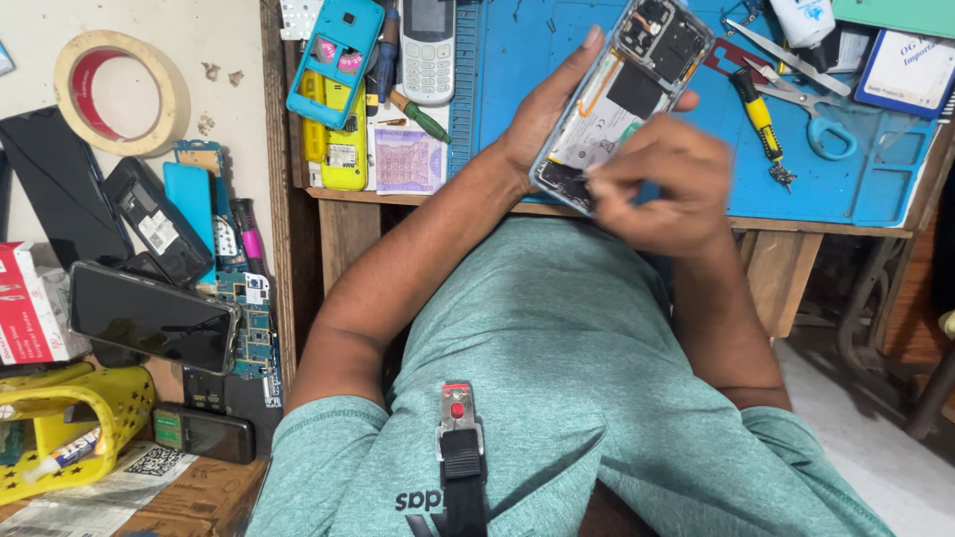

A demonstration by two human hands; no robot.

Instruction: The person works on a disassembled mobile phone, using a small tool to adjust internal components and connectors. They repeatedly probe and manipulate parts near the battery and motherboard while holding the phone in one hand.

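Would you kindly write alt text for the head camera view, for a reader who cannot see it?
A person's left hand holds an opened smartphone with its insides exposed, while the right hand works at its lower end, over a blue work mat. Scissors, a yellow-handled screwdriver and a keypad phone lie nearby.

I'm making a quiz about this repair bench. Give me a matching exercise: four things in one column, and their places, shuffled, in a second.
Things:
1. opened phone
2. roll of tape
3. scissors
4. keypad phone

Places:
A. on the blue mat, right of the hands
B. held in the left hand, right hand at its lower end
C. on the pale surface at far left
D. at the mat's left edge, beside a turquoise phone shell

Pairs: 1-B, 2-C, 3-A, 4-D
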